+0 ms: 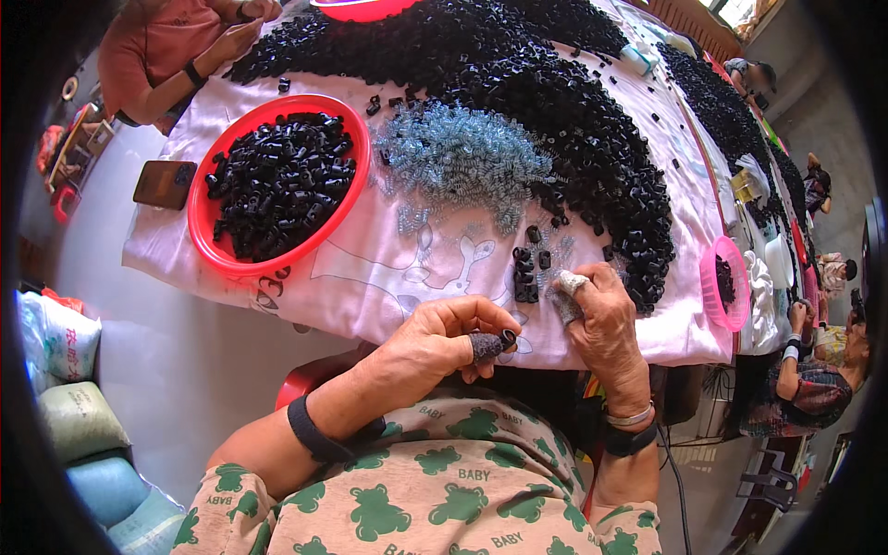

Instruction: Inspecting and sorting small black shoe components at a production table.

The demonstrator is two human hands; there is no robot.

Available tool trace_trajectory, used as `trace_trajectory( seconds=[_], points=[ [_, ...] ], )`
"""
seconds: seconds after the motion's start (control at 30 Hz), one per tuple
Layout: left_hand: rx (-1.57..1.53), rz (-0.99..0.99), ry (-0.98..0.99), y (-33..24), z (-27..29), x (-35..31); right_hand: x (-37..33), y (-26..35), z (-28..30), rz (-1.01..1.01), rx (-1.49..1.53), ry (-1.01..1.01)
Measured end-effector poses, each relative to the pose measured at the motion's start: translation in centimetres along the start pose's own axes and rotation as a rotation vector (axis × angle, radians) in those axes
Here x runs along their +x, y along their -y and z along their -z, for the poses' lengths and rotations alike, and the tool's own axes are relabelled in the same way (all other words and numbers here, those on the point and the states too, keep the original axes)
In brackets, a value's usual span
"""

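My left hand (430, 340) is closed around a small black plastic piece (508, 339), pinched at its thumb, which wears a dark grey finger cover (486, 348). To its right, my right hand (606, 319) rests at the cloth with curled fingers, a whitish wrap (566, 294) on one digit. Whatever those fingertips may hold is hidden. Just left of them stands a short double row of black plastic pieces (525, 276). Farther back lies a heap of clear bluish coil springs (458, 153), with a few loose springs reaching toward my right hand.
A red basin (197, 217) full of black pieces sits at left, beside a phone (165, 185). A large mound of black pieces (499, 69) covers the pink cloth (361, 287) behind. A pink basket (724, 283) stands at right. Other people work at the far left and right.
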State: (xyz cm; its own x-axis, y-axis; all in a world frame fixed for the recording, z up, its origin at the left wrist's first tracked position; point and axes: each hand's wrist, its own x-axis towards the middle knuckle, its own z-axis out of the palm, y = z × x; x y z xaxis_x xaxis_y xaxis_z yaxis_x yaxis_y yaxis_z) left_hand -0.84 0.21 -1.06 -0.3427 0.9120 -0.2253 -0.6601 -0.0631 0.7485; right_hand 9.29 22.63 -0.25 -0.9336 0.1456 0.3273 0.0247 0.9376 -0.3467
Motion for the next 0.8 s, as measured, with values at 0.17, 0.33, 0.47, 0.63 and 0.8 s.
trace_trajectory(
  seconds=[0.17, 0.33, 0.47, 0.63, 0.8],
  points=[
    [0.012, -0.016, 0.019, -0.1, 0.0, 0.1, -0.2, 0.1, 0.3, -0.030, 0.041, 0.022],
    [0.024, -0.038, 0.000, 0.1, 0.1, 0.1, -0.3, 0.3, 0.2, 0.014, -0.002, 0.002],
    [0.059, -0.038, -0.030, 0.0, 0.2, 0.2, -0.2, 0.6, 0.3, -0.031, 0.039, 0.015],
    [0.047, -0.050, -0.070, 0.1, 0.2, 0.0, -0.4, 0.4, 0.0, -0.159, 0.110, 0.027],
    [0.059, -0.057, -0.117, -0.5, -0.4, -0.4, -1.7, -0.1, -1.1, -0.197, 0.109, -0.112]
  ],
)
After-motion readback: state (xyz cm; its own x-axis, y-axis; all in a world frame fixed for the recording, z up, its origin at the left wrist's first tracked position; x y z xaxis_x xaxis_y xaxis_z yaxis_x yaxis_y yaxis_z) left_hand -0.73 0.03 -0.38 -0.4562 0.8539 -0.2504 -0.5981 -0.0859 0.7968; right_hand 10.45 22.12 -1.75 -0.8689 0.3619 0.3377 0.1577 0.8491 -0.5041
